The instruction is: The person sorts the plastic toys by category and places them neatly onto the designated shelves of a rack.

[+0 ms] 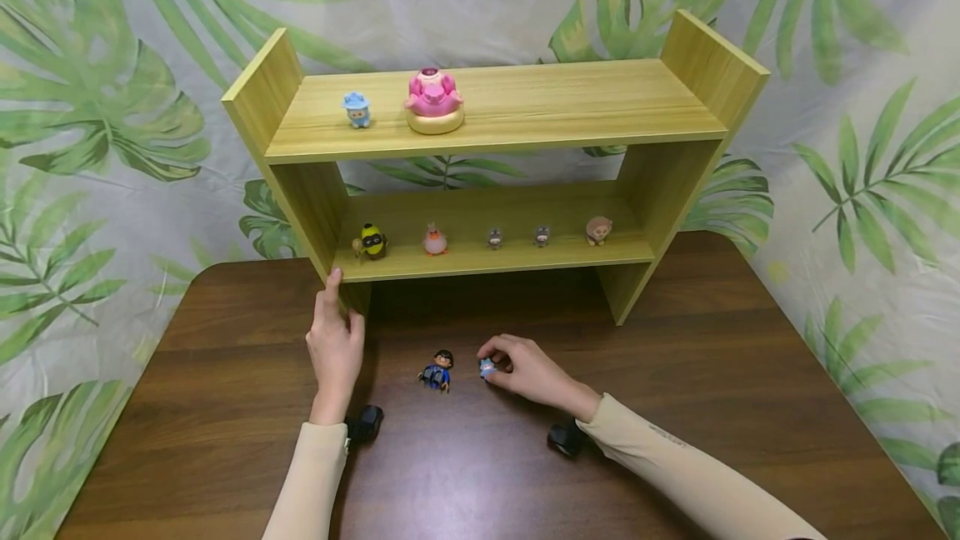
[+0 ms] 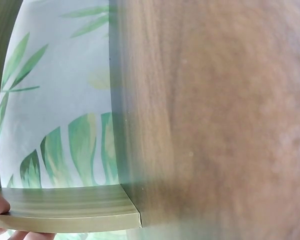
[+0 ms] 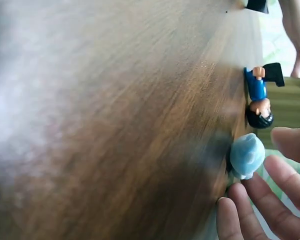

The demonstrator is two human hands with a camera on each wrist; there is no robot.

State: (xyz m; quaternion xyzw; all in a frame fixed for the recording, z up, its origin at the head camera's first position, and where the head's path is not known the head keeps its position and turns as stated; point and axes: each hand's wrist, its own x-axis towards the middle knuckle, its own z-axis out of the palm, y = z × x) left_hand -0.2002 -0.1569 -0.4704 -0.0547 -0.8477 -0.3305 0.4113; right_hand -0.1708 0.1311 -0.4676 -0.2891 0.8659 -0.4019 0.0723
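My left hand grips the lower left side panel of the wooden shelf, thumb on one face and fingers on the other in the left wrist view. Around a small light blue figurine on the table, my right hand has its fingers spread. In the right wrist view the thumb and index finger stand apart just above the figurine, with other fingertips low beside it. Left of it lies a toy man figure with black hair and blue clothes, on its back.
The wooden shelf stands at the table's back. Its top board carries a blue-hatted figurine and a pink figure on a yellow ring. Several small figurines line the middle board, among them a yellow-and-black one and a pink bird.
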